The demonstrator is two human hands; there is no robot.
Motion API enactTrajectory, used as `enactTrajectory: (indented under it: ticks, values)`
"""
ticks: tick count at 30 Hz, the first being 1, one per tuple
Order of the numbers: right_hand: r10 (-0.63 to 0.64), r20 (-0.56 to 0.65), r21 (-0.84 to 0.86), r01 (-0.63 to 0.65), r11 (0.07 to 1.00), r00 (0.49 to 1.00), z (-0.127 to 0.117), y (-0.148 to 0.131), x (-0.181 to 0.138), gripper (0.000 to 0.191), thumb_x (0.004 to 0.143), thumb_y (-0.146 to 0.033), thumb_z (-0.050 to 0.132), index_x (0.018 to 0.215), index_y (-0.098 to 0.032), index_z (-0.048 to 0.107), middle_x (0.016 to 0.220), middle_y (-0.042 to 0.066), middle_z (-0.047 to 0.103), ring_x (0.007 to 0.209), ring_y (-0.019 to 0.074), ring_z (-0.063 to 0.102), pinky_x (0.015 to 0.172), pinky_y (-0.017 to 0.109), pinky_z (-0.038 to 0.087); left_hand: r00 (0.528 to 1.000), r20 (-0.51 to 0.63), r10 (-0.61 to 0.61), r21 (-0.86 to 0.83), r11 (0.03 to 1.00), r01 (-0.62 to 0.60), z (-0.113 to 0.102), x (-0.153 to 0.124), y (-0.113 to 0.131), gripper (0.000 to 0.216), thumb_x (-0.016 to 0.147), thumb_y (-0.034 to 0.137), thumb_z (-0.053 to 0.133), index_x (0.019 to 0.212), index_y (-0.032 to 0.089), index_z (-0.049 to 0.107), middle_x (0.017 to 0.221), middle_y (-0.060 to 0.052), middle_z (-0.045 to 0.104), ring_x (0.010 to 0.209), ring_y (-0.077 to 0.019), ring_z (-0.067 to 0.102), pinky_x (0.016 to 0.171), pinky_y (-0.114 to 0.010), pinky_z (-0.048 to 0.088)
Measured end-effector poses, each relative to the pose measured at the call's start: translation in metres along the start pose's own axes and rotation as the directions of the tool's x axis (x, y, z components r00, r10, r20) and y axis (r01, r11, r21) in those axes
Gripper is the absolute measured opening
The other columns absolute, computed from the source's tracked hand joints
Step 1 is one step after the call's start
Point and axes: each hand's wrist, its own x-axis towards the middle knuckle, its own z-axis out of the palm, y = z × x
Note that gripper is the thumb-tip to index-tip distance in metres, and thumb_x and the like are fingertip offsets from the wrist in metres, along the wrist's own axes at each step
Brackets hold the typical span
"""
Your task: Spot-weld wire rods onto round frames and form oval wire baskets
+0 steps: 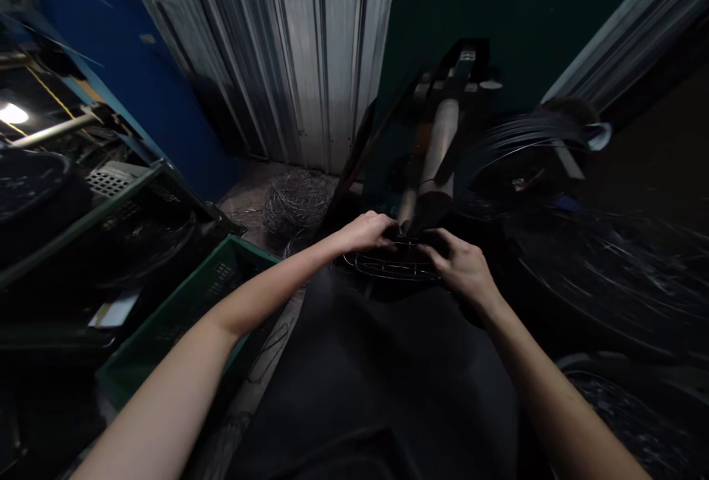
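A round wire guard (391,267) of thin concentric rings lies flat under the head of a dark green machine (443,81). My left hand (366,232) curls over its far left rim, fingers closed on the wire. My right hand (462,267) grips the right rim, fingers bent around it. A pale cylindrical arm (440,144) of the machine comes down to a dark tip just above the guard, between my two hands.
A green plastic crate (182,303) stands at lower left, a dark crate (111,236) beside it. Loose wire tangles (296,199) lie on the floor by the corrugated wall. Stacks of wire rings (609,273) sit to the right.
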Motion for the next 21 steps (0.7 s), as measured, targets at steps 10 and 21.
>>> enactTrajectory:
  ticks: [10,21]
  values:
    - [0.009,0.008,0.015,-0.009,1.0,1.0,0.002,0.009,0.016,0.024,0.079,-0.04,0.055,0.092,-0.022,0.063,0.092,0.003,0.068,0.082,0.02,0.064,0.068,0.028,0.045,1.0,0.016,-0.025,0.019,1.0,0.025,-0.006,0.018,-0.004,0.033,0.071,0.033,0.069,0.096,0.013,0.066,0.09,-0.008,0.068,0.085,-0.0195,0.061,0.066,-0.023,0.04]
    - [0.082,-0.166,0.091,-0.067,0.994,0.983,-0.016,0.032,-0.003,0.032,0.077,-0.043,0.056,0.098,-0.019,0.058,0.093,0.006,0.065,0.075,0.0177,0.06,0.07,0.029,0.046,0.999,0.048,-0.024,-0.019,1.0,0.024,-0.006,0.025,-0.009,0.035,0.069,0.032,0.07,0.096,0.01,0.066,0.085,-0.006,0.066,0.077,-0.016,0.058,0.064,-0.023,0.038]
